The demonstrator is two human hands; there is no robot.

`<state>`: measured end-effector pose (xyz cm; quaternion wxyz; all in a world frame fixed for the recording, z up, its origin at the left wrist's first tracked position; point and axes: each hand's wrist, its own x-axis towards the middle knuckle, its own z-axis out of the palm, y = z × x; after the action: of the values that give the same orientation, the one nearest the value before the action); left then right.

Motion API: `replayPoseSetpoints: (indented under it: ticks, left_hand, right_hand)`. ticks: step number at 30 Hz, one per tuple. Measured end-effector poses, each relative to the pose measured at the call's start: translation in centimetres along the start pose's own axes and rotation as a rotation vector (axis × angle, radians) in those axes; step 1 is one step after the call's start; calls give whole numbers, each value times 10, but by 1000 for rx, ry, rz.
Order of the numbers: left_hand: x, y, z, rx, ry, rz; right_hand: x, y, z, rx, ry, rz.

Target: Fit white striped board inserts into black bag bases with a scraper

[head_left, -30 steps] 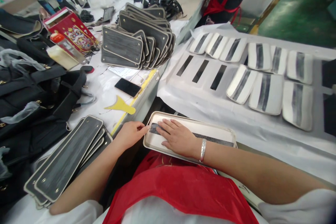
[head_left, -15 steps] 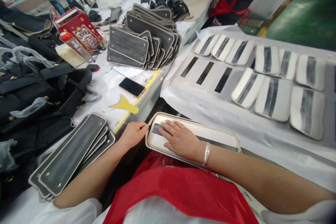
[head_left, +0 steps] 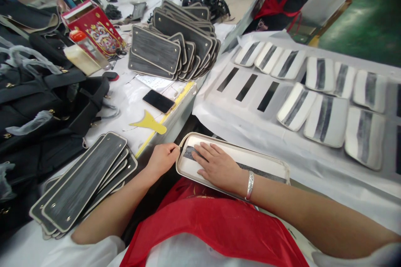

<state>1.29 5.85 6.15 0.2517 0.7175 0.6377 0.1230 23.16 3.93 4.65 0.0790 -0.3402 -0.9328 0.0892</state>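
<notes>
A long white panel (head_left: 263, 167) with rounded corners, a raised pale rim and a dark grey stripe lies in front of me, above my red apron. My right hand (head_left: 216, 164) rests flat on its left half, palm down, fingers spread over the stripe. At the panel's left end my left hand (head_left: 164, 158) is closed, thumb and finger pinching the rim. A small dark bit shows by those fingertips; I cannot make out what it is. Beside my left forearm, a stack of dark grey panels (head_left: 84, 183) with pale edges and small metal studs lies on the table.
More dark panels (head_left: 156, 52) are piled at the back. A yellow scraper-like tool (head_left: 150, 123) and a phone (head_left: 158, 101) lie near the table edge. Several striped panels (head_left: 326, 119) cover the right table. Black bags (head_left: 46, 104) fill the left. A person in a red apron (head_left: 282, 0) stands behind.
The view has shifted slightly. Both hands keep their hold, the left pinching the panel's end and the right flat on top; the panel itself shows hardly any movement.
</notes>
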Motion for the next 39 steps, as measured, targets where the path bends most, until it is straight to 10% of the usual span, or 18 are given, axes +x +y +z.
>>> replayPoseSetpoints:
  ticks: [21,32,39]
  left_hand:
    - [-12,3,1,58,31,52]
    - [-2,-22,13,-903,-168,-358]
    - [7,-11,-5,-445,-241,-170]
  right_hand:
    - [-3,2,2,26,3,0]
    - [-3,2,1,10,4,4]
    - [-3,2,3,16,4,4]
